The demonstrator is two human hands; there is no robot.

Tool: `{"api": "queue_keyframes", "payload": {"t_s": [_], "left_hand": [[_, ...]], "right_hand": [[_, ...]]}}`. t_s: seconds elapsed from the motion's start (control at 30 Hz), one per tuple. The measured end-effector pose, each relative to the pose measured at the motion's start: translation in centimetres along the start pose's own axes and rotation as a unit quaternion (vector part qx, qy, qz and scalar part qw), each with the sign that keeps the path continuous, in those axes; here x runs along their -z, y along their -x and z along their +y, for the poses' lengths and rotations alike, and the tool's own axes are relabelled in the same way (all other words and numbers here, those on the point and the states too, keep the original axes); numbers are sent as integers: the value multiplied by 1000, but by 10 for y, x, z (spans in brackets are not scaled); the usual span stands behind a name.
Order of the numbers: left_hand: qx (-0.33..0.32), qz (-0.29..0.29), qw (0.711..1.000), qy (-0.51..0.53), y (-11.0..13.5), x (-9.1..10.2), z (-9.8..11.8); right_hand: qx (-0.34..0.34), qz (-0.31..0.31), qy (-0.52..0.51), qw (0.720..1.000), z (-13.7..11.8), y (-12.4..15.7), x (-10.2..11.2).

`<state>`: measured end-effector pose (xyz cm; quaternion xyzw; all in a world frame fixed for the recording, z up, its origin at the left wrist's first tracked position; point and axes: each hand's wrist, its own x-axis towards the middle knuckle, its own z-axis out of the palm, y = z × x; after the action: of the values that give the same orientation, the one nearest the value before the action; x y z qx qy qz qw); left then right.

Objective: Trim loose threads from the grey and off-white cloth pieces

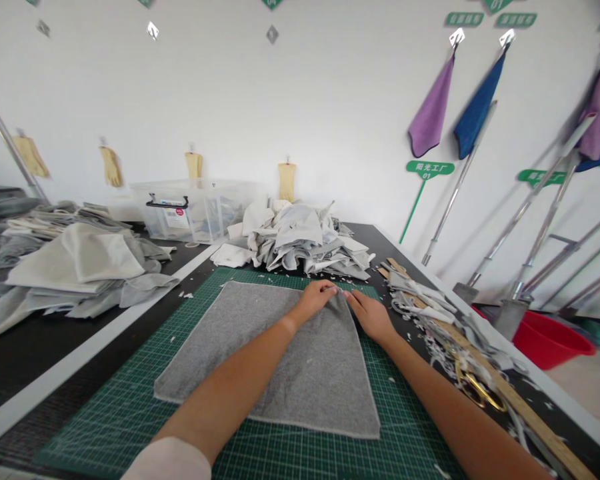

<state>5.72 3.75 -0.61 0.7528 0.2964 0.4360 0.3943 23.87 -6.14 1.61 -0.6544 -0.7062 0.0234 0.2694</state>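
Observation:
A grey rectangular cloth (305, 373) with pale stitched edges lies on the green cutting mat (115, 400). At its far right corner, my left hand (314, 300) pinches the fabric between thumb and fingers. Close beside it, my right hand (370, 312) grips the same corner, which is lifted and bunched a little. The fingertips of both hands nearly meet there. My left forearm crosses over the middle of the cloth and hides part of it.
Behind the mat sits a heap of grey and white cloth pieces (300, 233), beside a clear plastic bin (210, 207). More stacked cloths (75, 260) lie left. Gold-handled scissors (475, 387), a wooden strip (510, 400) and fabric scraps line the right edge. A red basin (555, 340) stands beyond.

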Motion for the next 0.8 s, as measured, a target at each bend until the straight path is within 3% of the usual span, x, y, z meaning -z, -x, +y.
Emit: {"api": "queue_keyframes", "payload": {"t_s": [0.8], "left_hand": [[4, -6, 1000, -13, -2, -2, -6]], "right_hand": [[8, -3, 13, 1000, 5, -3, -4]]}}
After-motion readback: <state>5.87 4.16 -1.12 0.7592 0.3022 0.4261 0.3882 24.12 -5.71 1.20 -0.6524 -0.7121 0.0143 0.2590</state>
